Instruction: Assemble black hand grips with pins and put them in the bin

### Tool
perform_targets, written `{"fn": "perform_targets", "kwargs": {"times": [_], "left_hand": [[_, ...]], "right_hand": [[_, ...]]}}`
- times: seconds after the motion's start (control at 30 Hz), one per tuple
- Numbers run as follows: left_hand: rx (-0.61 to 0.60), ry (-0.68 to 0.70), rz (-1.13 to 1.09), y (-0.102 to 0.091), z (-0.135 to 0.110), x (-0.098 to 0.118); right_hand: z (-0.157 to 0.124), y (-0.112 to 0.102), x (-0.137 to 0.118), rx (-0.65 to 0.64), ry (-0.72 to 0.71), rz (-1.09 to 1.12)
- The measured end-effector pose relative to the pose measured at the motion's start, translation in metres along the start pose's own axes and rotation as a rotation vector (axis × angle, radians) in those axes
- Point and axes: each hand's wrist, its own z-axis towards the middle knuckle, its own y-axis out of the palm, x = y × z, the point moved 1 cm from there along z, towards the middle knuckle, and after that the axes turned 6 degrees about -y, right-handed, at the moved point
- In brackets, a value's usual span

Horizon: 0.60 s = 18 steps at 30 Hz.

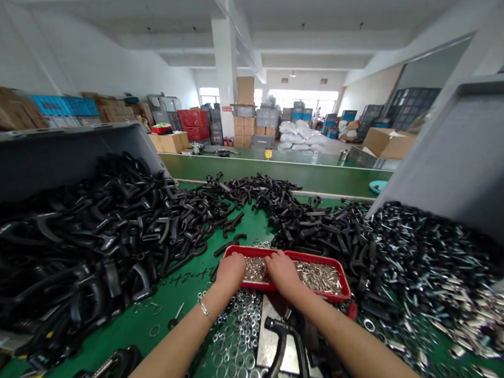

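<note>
My left hand (229,271) and my right hand (282,272) both reach into a shallow red tray (343,279) filled with small silver metal parts (321,276). The fingers of both hands curl down into the parts, so what they grip is hidden. A thin bracelet sits on my left wrist. Just in front of my arms lie loose metal rings (239,339) and a black handle (280,348) on a metal plate.
A large heap of black plastic handles (109,239) spills from a grey bin (59,153) on the left. Another grey bin (469,156) on the right spills mixed black and silver parts (434,262). The green table (128,330) runs ahead; boxes and crates stand far behind.
</note>
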Motion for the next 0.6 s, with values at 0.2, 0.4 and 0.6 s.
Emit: {"fn": "perform_targets", "kwargs": {"times": [0.2,0.4,0.6], "left_hand": [[0.1,-0.004,-0.018,0.008,-0.01,-0.001],[0.131,0.025,-0.113,0.018,-0.011,-0.008],[0.157,0.065,-0.236,0.019,-0.01,-0.015]], "right_hand": [[-0.013,-0.006,0.002,0.156,0.004,0.139],[-0.06,-0.022,0.006,0.323,0.091,0.396],[-0.127,-0.023,0.012,0.355,0.213,0.944]]}}
